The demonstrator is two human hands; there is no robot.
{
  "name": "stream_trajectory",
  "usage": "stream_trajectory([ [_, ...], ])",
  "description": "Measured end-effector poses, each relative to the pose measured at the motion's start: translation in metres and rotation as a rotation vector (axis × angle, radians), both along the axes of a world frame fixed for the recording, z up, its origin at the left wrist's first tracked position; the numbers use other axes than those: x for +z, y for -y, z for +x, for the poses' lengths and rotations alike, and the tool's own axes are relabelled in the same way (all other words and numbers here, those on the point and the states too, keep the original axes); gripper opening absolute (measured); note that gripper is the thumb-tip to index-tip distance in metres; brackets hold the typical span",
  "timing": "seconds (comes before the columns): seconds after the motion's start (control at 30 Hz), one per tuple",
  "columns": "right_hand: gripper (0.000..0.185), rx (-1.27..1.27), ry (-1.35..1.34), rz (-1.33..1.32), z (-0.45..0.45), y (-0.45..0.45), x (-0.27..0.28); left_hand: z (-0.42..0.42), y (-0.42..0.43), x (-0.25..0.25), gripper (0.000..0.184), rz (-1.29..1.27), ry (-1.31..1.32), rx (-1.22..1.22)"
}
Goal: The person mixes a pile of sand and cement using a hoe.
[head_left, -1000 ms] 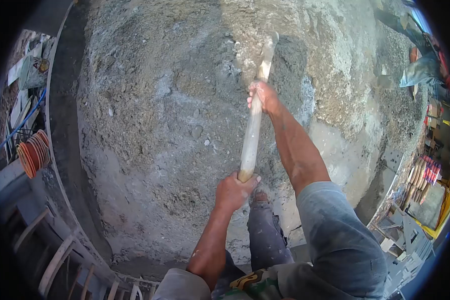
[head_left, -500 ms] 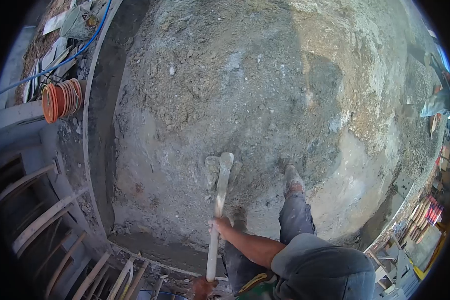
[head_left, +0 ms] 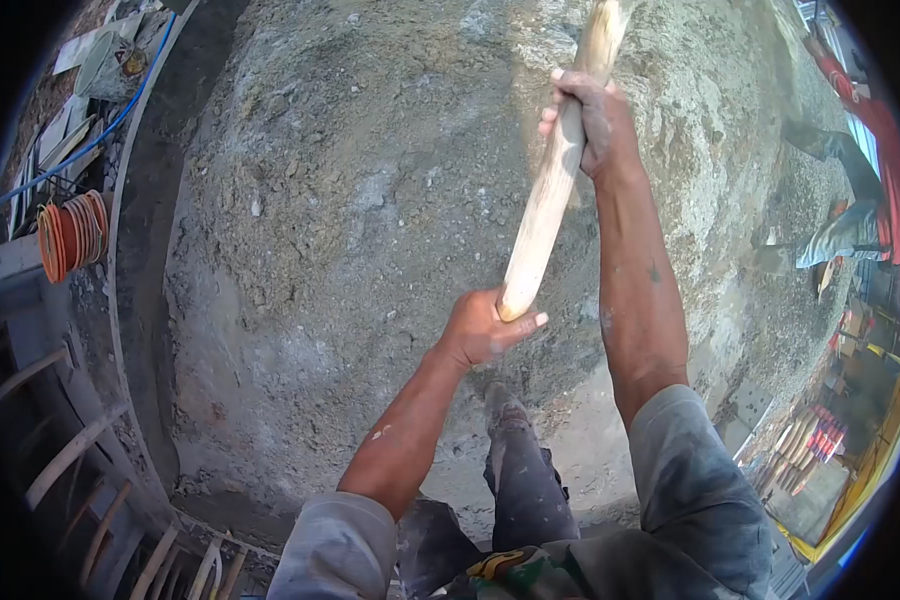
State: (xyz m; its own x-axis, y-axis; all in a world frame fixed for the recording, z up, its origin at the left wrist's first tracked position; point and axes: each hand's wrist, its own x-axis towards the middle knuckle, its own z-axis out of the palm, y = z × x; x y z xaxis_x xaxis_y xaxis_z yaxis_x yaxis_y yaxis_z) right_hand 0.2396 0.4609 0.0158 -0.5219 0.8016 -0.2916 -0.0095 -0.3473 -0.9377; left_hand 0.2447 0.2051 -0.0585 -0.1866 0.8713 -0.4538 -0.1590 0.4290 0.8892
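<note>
Both hands are on a long, pale wooden handle [head_left: 545, 215] that slants up and to the right over the ground. It belongs to what looks like a hoe; its head lies beyond the top edge of the view. My left hand [head_left: 485, 328] is closed round the butt end, thumb stretched along to the right. Farther up the shaft, my right hand [head_left: 600, 120] wraps its fingers about the wood. Beneath the handle spreads rough grey earth [head_left: 340, 220] with small stones. My dusty boot and trouser leg [head_left: 520, 455] stand on it.
A concrete edge [head_left: 120, 340] bounds the ground on the left, with an orange hose reel [head_left: 70, 235] and a blue hose [head_left: 135, 100] beyond it. Wooden bars [head_left: 75, 455] lie lower left. At far right stands another person [head_left: 855, 215]. Bundled stakes [head_left: 805, 450] lie lower right.
The hoe has swung up and forward from the ground, its head passing out of view. Both hands have risen with the handle. My view has shifted, and more of the other person shows.
</note>
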Motion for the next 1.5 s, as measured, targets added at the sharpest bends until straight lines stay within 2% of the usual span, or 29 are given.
stream_trajectory([
  [0.03,0.012,-0.058,0.052,0.063,-0.012,-0.053,-0.009,-0.023,-0.049,0.012,0.041,0.002,-0.083,-0.062],
  [0.07,0.012,0.017,-0.023,0.059,-0.01,-0.067,-0.011,-0.032,-0.081,0.001,0.043,0.104,-0.138,0.011],
  [0.1,0.012,0.094,-0.098,0.052,-0.009,-0.082,-0.012,-0.045,-0.106,0.0,0.044,0.128,-0.051,0.033],
  [0.13,0.011,0.067,0.018,-0.018,-0.007,-0.093,-0.04,-0.05,-0.113,-0.003,0.045,0.138,0.039,0.063],
  [0.23,0.008,0.034,0.336,-0.22,-0.017,-0.095,-0.126,-0.032,-0.075,-0.021,0.046,-0.17,0.324,0.071],
  [0.27,0.006,0.031,0.311,-0.318,0.0,-0.066,-0.19,-0.013,-0.043,-0.039,0.046,-0.249,0.311,0.104],
  [0.3,0.014,-0.058,0.395,-0.376,0.011,-0.028,-0.239,0.011,-0.005,-0.06,0.047,-0.318,0.302,0.138],
  [0.33,0.014,-0.047,0.495,-0.456,0.022,0.01,-0.258,0.023,0.029,-0.067,0.048,-0.397,0.259,0.103],
  [0.37,0.013,-0.03,0.535,-0.508,0.029,0.045,-0.255,0.033,0.06,-0.067,0.049,-0.488,0.23,0.071],
  [0.47,0.009,0.013,0.463,-0.617,0.041,0.116,-0.233,0.037,0.128,-0.026,0.052,-0.444,0.097,0.074],
  [0.53,0.007,0.079,0.548,-0.658,0.044,0.173,-0.225,0.04,0.177,0.002,0.054,-0.519,0.103,0.02],
  [0.6,0.01,0.169,0.568,-0.668,0.052,0.24,-0.241,0.034,0.241,0.018,0.055,-0.554,0.074,0.04],
  [0.67,0.009,0.161,0.555,-0.805,0.057,0.318,-0.25,0.033,0.319,0.028,0.055,-0.548,0.021,0.073],
  [0.7,0.007,0.166,0.579,-0.789,0.058,0.357,-0.246,0.036,0.359,0.028,0.054,-0.587,0.016,0.056],
  [0.77,0.009,0.205,0.63,-0.747,0.058,0.437,-0.229,0.048,0.436,0.033,0.052,-0.661,0.041,0.03],
  [0.83,0.012,0.266,0.694,-0.766,0.057,0.527,-0.202,0.065,0.515,0.061,0.045,-0.722,0.022,0.142],
  [0.87,0.007,0.343,0.678,-0.831,0.064,0.571,-0.2,0.077,0.559,0.074,0.043,-0.765,-0.01,0.175],
  [0.97,0.009,0.466,0.712,-0.942,0.076,0.722,-0.178,0.115,0.694,0.106,0.035,-0.973,-0.174,0.227],
  [1.03,0.015,0.626,0.617,-1.038,0.095,0.801,-0.165,0.156,0.782,0.118,0.031,-1.099,-0.327,0.171],
  [1.1,0.017,0.757,0.655,-1.13,0.105,0.856,-0.112,0.191,0.843,0.15,0.03,-1.192,-0.348,0.133],
  [1.2,0.019,0.872,0.589,-1.235,0.109,0.88,-0.068,0.209,0.88,0.19,0.031,-1.333,-0.22,0.231],
  [1.27,0.018,0.899,0.52,-1.254,0.108,0.884,-0.053,0.219,0.883,0.179,0.033,-1.372,-0.298,0.326],
  [1.33,0.016,0.894,0.49,-1.136,0.091,0.844,-0.057,0.21,0.862,0.15,0.031,-1.258,-0.278,0.397],
  [1.37,0.015,0.895,0.466,-1.058,0.08,0.817,-0.058,0.194,0.833,0.159,0.033,-1.197,-0.339,0.411],
  [1.43,0.01,0.804,0.399,-0.938,0.059,0.748,-0.059,0.177,0.77,0.139,0.032,-0.966,-0.443,0.479],
  [1.5,0.009,0.73,0.215,-0.916,0.047,0.662,-0.068,0.163,0.697,0.129,0.037,-0.789,-0.451,0.499],
])
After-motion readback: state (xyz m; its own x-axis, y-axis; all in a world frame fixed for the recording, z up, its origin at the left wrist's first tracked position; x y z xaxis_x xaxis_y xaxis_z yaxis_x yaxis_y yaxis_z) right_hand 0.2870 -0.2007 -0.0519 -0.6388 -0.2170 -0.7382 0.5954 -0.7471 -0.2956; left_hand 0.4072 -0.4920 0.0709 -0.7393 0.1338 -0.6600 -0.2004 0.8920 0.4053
